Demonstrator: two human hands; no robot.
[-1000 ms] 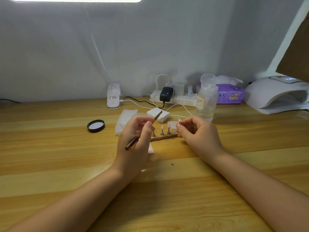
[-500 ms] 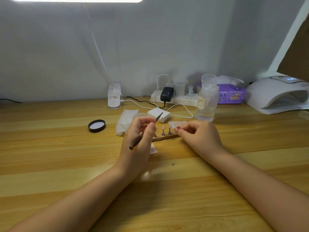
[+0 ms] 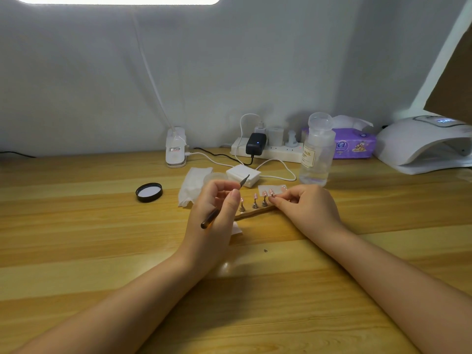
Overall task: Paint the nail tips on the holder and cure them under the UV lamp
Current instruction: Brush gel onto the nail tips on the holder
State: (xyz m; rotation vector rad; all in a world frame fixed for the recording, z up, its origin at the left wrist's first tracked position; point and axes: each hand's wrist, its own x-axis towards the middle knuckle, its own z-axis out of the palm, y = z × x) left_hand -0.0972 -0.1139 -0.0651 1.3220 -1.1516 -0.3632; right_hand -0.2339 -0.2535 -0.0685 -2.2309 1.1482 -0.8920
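Observation:
A narrow wooden nail tip holder [image 3: 252,212] lies on the table [image 3: 76,238], with small metal stands carrying pink nail tips [image 3: 255,196]. My left hand [image 3: 215,215] grips a thin dark brush [image 3: 224,200], bristle end pointing up and right. My right hand [image 3: 304,208] pinches the stand at the holder's right end, its fingers curled over that end. Behind it lies a small clear sheet with more pink tips [image 3: 270,190]. The white UV lamp [image 3: 424,146] stands at the far right, its opening facing left.
A clear liquid bottle [image 3: 316,152] stands behind my right hand. A white box [image 3: 244,175], a folded wipe [image 3: 194,183] and a black lid [image 3: 149,192] lie left of centre. A power strip with cables [image 3: 270,149] and a purple tissue pack [image 3: 355,145] line the wall.
My right hand has lowered toward the holder and now pinches its right-end stand. My left hand with the brush has barely moved.

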